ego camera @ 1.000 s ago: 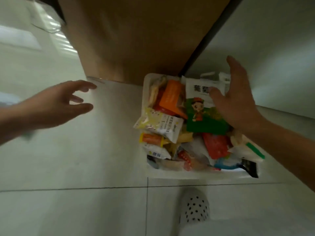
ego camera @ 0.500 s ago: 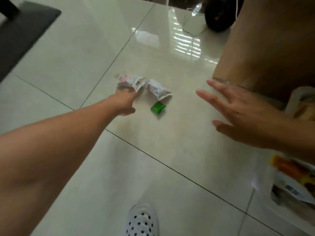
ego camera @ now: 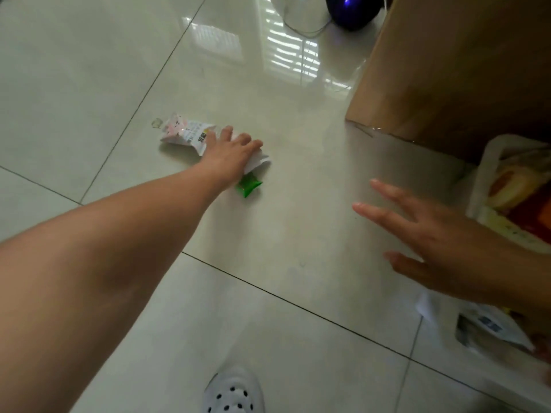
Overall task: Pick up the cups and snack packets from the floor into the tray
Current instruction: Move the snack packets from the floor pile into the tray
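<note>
Glossy pale floor tiles fill the view, with a cardboard box at 2 o'clock and the white tray at 3 o'clock, already heaped with snack packets. No cups are in sight.

The left hand is stretched far out towards 11 o'clock and lies on top of three loose packets. A pink-and-white packet sticks out past the fingers, a white packet is half under the palm, and a small green packet sits just beside the wrist. Whether the fingers have closed on anything cannot be told from here. The right hand hovers at 4 o'clock, fingers spread, holding nothing.

The likely trouble is the surface: slick wrappers on polished tile (nothing to bite against) may skate away under a flat press rather than gather. Sweeping up all three at once risks leaving the green one, which lies behind the palm, not under it. The tray is so full that new packets could slide off its rim. The long lean over one white shoe also looks unsteady
</note>
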